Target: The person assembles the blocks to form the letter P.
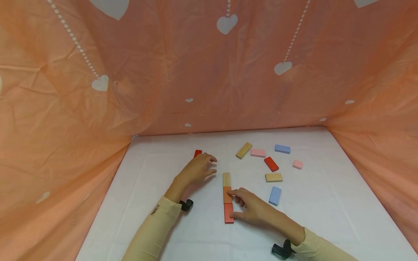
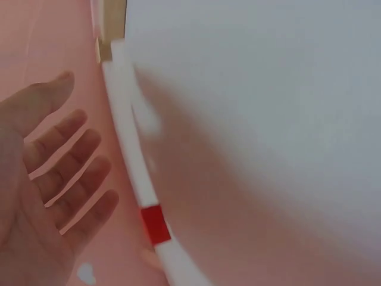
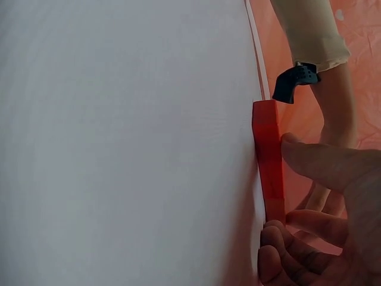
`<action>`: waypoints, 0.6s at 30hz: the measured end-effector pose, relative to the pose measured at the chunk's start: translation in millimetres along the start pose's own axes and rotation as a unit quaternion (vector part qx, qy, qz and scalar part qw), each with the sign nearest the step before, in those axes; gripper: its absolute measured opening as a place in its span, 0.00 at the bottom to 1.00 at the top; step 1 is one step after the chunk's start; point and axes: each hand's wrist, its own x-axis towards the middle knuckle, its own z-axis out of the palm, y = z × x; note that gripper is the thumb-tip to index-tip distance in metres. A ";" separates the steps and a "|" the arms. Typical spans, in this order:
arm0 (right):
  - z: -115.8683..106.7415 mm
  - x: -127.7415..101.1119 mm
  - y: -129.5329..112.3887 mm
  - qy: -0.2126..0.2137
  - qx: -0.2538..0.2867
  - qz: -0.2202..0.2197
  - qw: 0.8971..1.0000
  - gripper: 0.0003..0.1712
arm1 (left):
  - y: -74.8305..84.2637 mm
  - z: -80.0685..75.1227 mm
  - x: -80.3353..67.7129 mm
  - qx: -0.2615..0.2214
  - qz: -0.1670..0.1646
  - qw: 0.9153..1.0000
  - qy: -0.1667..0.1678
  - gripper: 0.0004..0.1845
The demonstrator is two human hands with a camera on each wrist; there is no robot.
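Observation:
Three blocks lie end to end in a row on the white table (image 1: 169, 224): a tan block (image 1: 226, 179), an orange block (image 1: 227, 195) and a red block (image 1: 229, 213). My right hand (image 1: 235, 204) rests against the row's right side, index finger on the orange block and thumb on the red block (image 3: 266, 143). It presses from one side and pinches nothing. My left hand (image 1: 209, 165) hovers left of the row with fingers spread and holds nothing. Another red block (image 1: 197, 153) lies just beyond it. In the left wrist view the left hand (image 2: 65, 173) shows an empty palm near that red block (image 2: 156, 224).
Several loose blocks lie scattered to the right: a tan one (image 1: 244, 150), pink (image 1: 258, 153), blue (image 1: 282, 149), red (image 1: 271, 164), a small pink (image 1: 297, 164), tan (image 1: 273, 177) and blue (image 1: 275, 195). An orange heart-print cloth (image 1: 81, 108) walls in three sides.

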 end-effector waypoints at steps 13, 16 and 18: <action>0.2 -0.7 -0.2 0.001 -0.001 -0.002 1.000 0.39 | -39.9 -24.7 4.7 -0.006 -0.048 0.998 0.029 0.30; 0.2 -1.0 -0.5 0.002 -0.001 -0.004 1.000 0.39 | -47.0 -25.0 6.1 0.006 -0.050 0.998 0.023 0.33; 0.1 -0.9 -0.5 0.003 -0.003 -0.004 1.000 0.39 | -51.0 -25.1 6.5 0.007 -0.052 0.998 0.018 0.34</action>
